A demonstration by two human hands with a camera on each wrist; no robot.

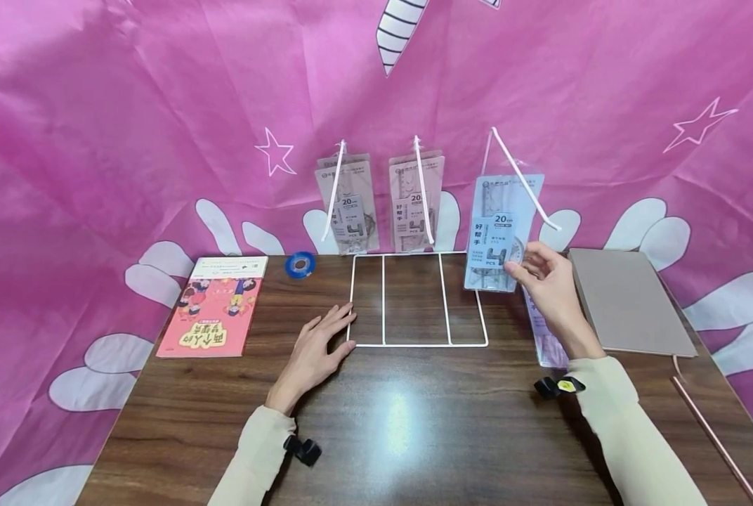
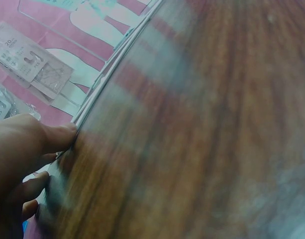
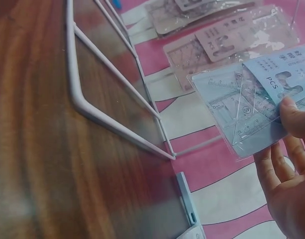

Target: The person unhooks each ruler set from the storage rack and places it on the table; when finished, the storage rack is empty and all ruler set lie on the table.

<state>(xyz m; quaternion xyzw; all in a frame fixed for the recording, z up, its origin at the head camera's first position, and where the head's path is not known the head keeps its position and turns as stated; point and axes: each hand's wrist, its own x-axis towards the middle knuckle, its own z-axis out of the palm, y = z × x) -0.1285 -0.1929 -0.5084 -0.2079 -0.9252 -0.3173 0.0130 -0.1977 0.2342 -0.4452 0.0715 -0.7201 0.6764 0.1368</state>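
The right hand pinched a blue ruler-set packet between thumb and fingers near its lower right edge, a hold that left its upper part free beside the rack's right prong. Whether the packet's top was threaded on that prong could not be told. The left hand lay with fingers loosely extended against the left end of the white wire rack's base, thumb at the front corner, probably to steady it. Beyond, pink ruler-set packets hung from the left prong and middle prong, apparently sorted by colour. A lilac packet lay on the wooden table, partly beneath the right hand, seemingly within easy reach.
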